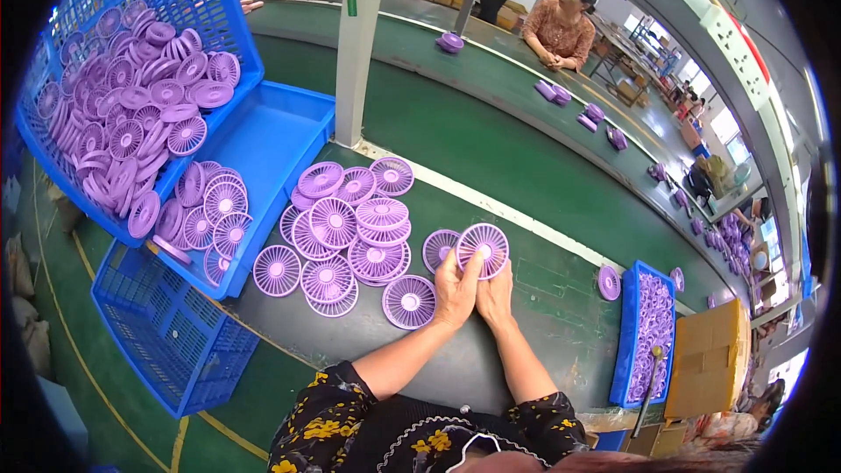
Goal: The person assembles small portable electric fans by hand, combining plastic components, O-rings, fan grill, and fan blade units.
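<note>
1. You hold one purple spoked disc (486,242) above the bench (561,320), between its far edge and the near edge at your body; the step in hand looks like handling this single piece.
2. Your left hand (455,294) is clamped on it, thumb across the face.
3. Your right hand (496,296) meets its lower right rim; its fingers are mostly hidden, so you cannot tell whether they grip.
4. A second disc (438,250) lies just left of the held one, toward the white strip (504,208) at the bench's far edge.
5. The loose pile of discs (335,226) covers the bench's left end, beside the blue tray (289,136).
6. By judgement, any next move calls for a steady rim hold, thumb pressure light on the thin spokes, and clearance from that second disc.
</note>
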The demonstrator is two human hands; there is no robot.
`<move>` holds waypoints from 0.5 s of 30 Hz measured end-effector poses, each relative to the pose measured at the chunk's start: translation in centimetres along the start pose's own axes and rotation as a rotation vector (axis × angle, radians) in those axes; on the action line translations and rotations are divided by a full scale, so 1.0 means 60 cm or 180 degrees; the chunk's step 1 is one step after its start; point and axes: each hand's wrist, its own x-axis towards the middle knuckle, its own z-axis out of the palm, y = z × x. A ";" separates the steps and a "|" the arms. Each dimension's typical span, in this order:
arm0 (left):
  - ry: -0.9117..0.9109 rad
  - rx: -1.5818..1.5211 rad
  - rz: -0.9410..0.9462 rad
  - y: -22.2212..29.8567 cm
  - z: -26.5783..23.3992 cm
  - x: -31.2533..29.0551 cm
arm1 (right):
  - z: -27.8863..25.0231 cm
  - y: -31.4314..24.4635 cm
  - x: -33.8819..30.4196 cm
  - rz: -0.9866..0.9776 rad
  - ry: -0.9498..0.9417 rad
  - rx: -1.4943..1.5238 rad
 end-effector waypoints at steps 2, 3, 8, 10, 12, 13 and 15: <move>0.0168 -0.0029 0.0070 0.007 -0.006 0.019 | 0.017 -0.019 0.010 -0.0141 0.0038 -0.0142; 0.0229 -0.0096 0.0058 0.010 -0.009 0.026 | 0.024 -0.022 0.012 -0.0280 0.0094 -0.0194; 0.0395 -0.0013 0.0269 0.021 -0.025 0.040 | 0.045 -0.029 0.019 -0.0684 0.0084 -0.0288; 0.0122 0.0547 0.0503 0.012 -0.015 0.026 | 0.048 0.027 0.033 -0.0481 -0.0662 -0.0439; -0.0145 0.0623 0.0804 0.013 0.002 0.009 | 0.064 0.039 0.035 -0.0343 -0.0416 0.0879; -0.0251 0.0988 0.1084 0.009 -0.002 0.007 | 0.072 0.023 0.035 0.0266 -0.0447 0.2757; -0.0406 0.1161 0.1142 0.026 -0.013 0.010 | 0.084 -0.018 0.035 0.1594 -0.0422 0.6474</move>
